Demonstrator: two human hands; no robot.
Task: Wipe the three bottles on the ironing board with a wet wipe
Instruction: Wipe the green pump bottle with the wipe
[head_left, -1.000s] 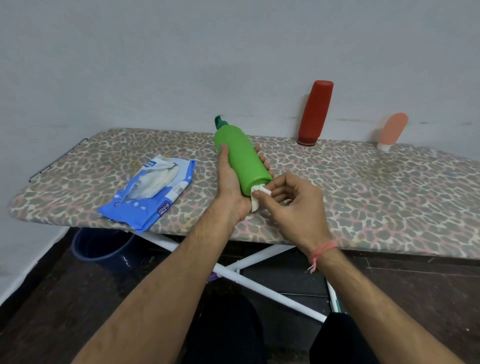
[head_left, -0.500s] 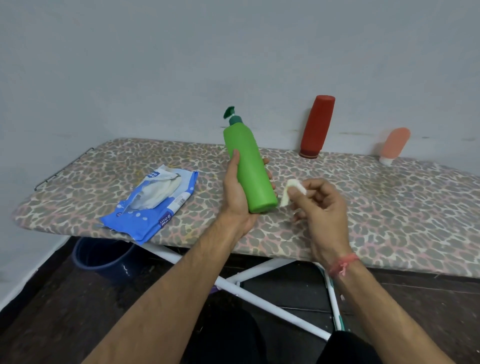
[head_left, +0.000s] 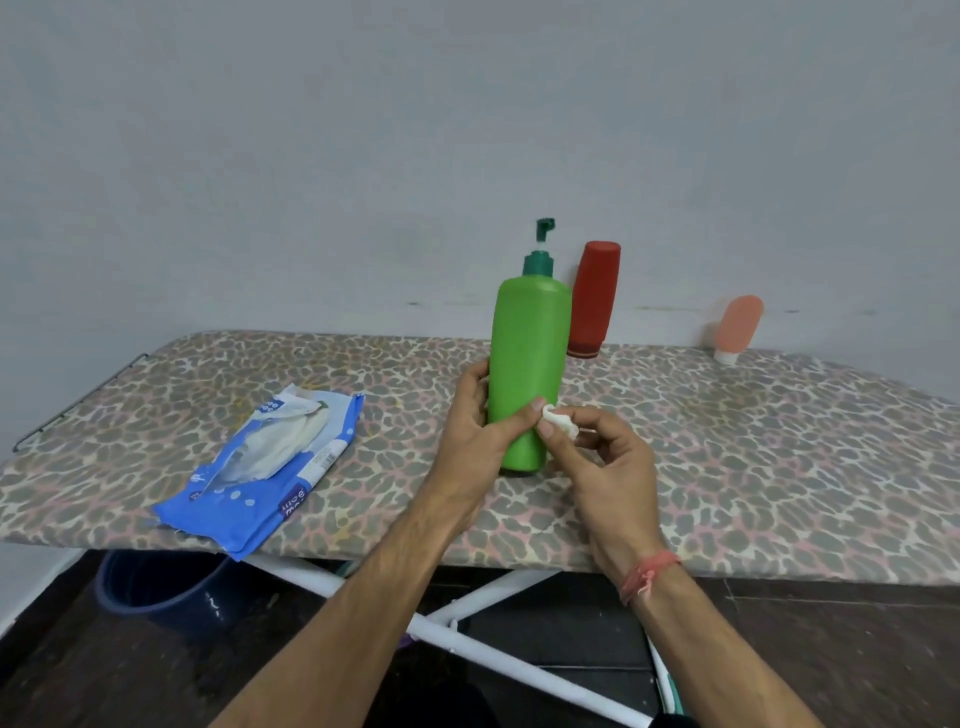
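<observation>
Bottle first: our green bottle (head_left: 527, 374) now stands upright on the ironing board (head_left: 727, 467), where a second ago we held it tilted off the cover with its pump pointing away to the left, and half a second ago it leaned less. The view has also dropped, so the board sits lower than before. The wet wipe (head_left: 560, 422), which our right hand had lifted clear of the bottle half a second ago, is back against its lower right side.

Our left hand (head_left: 475, 436) grips the lower half of the green bottle, thumb across the front and the fingers curled round the back, mostly hidden. Our right hand (head_left: 605, 467) is just to the right of the bottle and pinches the small bunched wipe between thumb and forefinger, the other fingers loosely curled; the wipe touches the bottle near the tip of our left thumb. Both forearms reach in from below, the right wrist wearing a red thread (head_left: 647, 571).

Behind the green bottle, the red bottle (head_left: 595, 299) stands cap-down by the wall, and the peach tube (head_left: 735, 327) leans cap-down further right, well apart from our hands. The blue pack of wipes (head_left: 260, 478) lies on the board to the left, and a dark bucket (head_left: 156, 592) sits on the floor beneath it.
</observation>
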